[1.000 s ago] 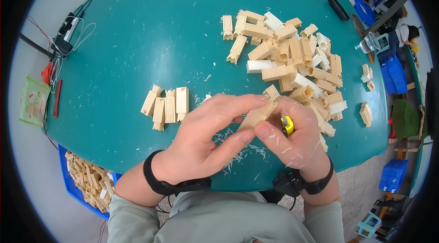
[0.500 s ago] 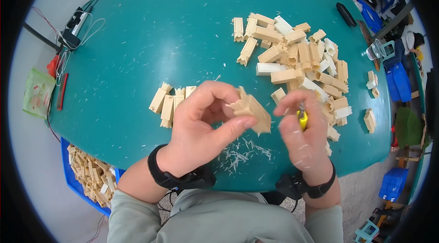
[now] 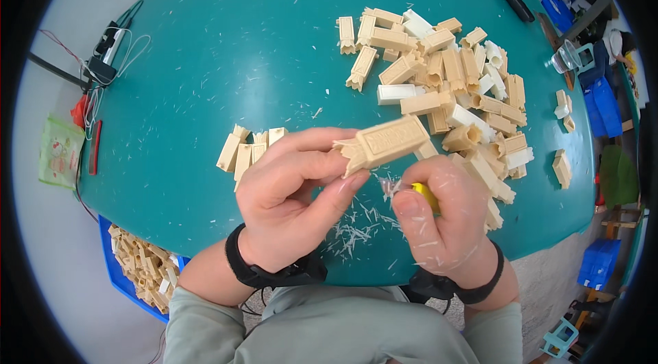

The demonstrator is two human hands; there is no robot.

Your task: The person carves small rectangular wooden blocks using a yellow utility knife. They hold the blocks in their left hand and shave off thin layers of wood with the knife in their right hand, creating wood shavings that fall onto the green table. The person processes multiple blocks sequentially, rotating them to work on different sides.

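The green desk [image 3: 185,83] takes up most of the view. Beside its lower left edge, a blue bin [image 3: 122,283] holds a loose pile of beige pieces [image 3: 144,268] with a few white ones among them. A heap of beige and white blocks [image 3: 452,76] lies on the right half of the desk, and a small group of blocks [image 3: 241,158] lies just beyond the left hand [image 3: 291,189]. That hand's grip is a pinch, thumb and fingers closed on the jagged end of a beige block [image 3: 392,140]. The right hand [image 3: 449,216], apart from the block, has its grip curled round a yellow tool [image 3: 425,197], whose tip is blurred. The block is raised above the desk, its long axis slanting: jagged end to the lower left, flat end to the upper right, toward the heap, with a relief panel facing up. Thin pale shavings [image 3: 353,234] are scattered on the desk between the wrists.
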